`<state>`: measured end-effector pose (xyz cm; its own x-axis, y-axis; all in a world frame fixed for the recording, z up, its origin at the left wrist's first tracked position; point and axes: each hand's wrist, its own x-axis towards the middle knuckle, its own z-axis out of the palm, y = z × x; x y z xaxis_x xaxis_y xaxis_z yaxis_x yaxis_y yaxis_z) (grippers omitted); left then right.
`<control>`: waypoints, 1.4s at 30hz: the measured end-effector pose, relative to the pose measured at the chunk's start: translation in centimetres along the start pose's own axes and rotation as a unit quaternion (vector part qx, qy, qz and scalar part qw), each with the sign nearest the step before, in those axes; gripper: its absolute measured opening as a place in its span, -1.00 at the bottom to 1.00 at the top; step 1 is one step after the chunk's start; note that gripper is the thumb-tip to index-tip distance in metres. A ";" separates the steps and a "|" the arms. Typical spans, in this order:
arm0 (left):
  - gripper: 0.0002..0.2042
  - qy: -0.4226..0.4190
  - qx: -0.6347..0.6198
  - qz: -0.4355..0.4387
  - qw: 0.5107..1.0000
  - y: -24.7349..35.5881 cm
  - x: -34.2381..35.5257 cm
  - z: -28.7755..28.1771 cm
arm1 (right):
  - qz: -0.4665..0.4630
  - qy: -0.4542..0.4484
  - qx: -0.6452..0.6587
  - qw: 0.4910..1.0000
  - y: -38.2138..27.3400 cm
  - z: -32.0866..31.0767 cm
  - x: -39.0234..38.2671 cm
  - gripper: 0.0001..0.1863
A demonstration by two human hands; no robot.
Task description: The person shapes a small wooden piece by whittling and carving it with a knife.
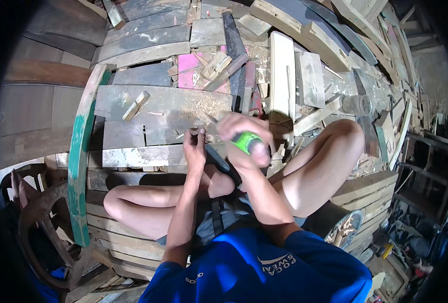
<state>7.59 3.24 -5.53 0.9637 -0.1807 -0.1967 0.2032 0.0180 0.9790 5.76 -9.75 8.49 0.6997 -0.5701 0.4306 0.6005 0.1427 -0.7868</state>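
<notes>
My right hand [235, 124] is closed around a tool with a green-and-black handle [245, 142]. Motion smears it, and the tool's kind does not show clearly. Just left of it, my left hand [195, 145] has its fingers curled with the thumb pressed in; whatever sits between them is too small to make out. Below the two hands a dark flat bar [217, 157] lies slantwise by my foot. Under and beyond them is a worn grey board [163, 103] scattered with wood shavings [211, 107].
A small wood block [136, 106] lies on the board. A long green-painted beam [77, 166] runs along the left. Offcuts pile up around a pink piece [187, 62]. At right stand a pale plank [282, 76], a glass jar [356, 105] and a container of wood scraps [346, 230].
</notes>
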 end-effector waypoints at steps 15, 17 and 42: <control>-0.84 0.022 -0.013 -0.009 1.000 0.5 0.1 0.0 | 0.001 0.022 -0.112 0.993 2.5 -0.1 -0.5 -0.15; -0.86 0.029 0.062 0.039 0.997 1.6 0.0 0.7 | 0.027 0.006 -0.172 0.985 5.4 -0.3 -2.0 -0.18; -0.89 0.034 0.009 0.028 0.999 0.2 0.1 0.4 | -0.010 -0.029 -0.115 0.993 6.5 -0.5 -2.5 -0.29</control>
<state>7.71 2.87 -5.39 0.9832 -0.1128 -0.1432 0.1450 0.0080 0.9894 7.72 -7.81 2.09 0.7135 -0.5230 0.4663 0.5144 -0.0609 -0.8554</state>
